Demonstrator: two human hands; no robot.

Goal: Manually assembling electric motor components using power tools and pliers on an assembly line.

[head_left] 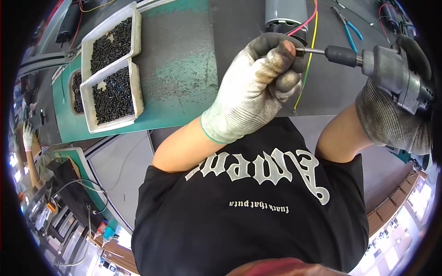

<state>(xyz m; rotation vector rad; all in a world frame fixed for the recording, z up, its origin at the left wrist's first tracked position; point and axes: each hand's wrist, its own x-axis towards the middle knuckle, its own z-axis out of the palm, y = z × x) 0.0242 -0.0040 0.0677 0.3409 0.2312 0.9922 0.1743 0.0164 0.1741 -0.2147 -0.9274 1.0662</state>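
Note:
My right hand (391, 110), in a dark-stained knit glove, is wrapped round a grey metal power screwdriver (391, 73). Its black chuck sleeve (341, 55) and thin bit (315, 50) point left. At the bit's tip my left hand (262, 78), in a white glove with blackened fingers, is closed in a pinch; a bare fingertip shows through the glove. A small dark piece seems to sit there, too hidden to name. Just behind the left hand is a grey cylindrical motor (285, 11) with a black end, partly covered by the fingers. Red and yellow-green wires (314, 39) run beside it.
Two white trays (138, 34) of small black parts stand at the left on the green-and-dark bench (184, 73). Blue-handled pliers (352, 34) lie at the back right. Dark cylinders with wires (69, 23) are at both far corners. Another person's gloved hand (28, 135) shows far left.

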